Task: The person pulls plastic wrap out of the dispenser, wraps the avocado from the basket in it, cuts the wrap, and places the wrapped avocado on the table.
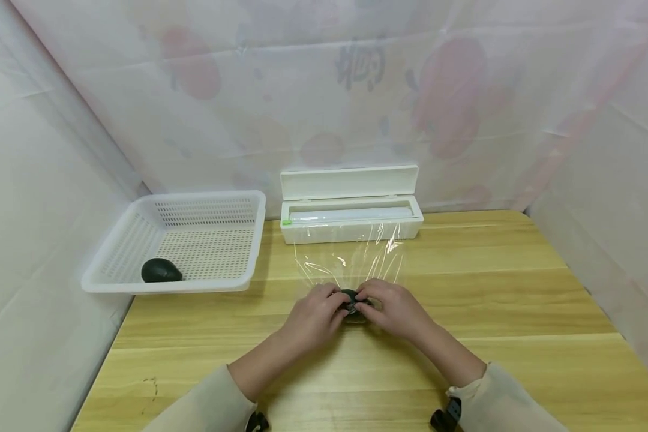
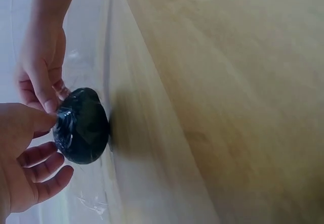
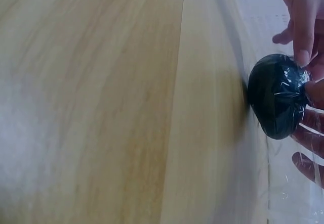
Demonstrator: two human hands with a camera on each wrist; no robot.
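Both hands pinch a dark rounded object (image 1: 350,298), left hand (image 1: 314,316) and right hand (image 1: 391,309) fingertips curled round it through clear film (image 1: 351,261) on the wooden table (image 1: 518,300), just in front of the open film dispenser (image 1: 351,207); basket (image 1: 140,228) left of the dispenser.

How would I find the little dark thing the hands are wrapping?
Start at the white wrap box at the back of the wooden table; clear film runs forward from it. At its end, both hands pinch a dark round lump. It is film-covered; its twin lies bare in the basket.
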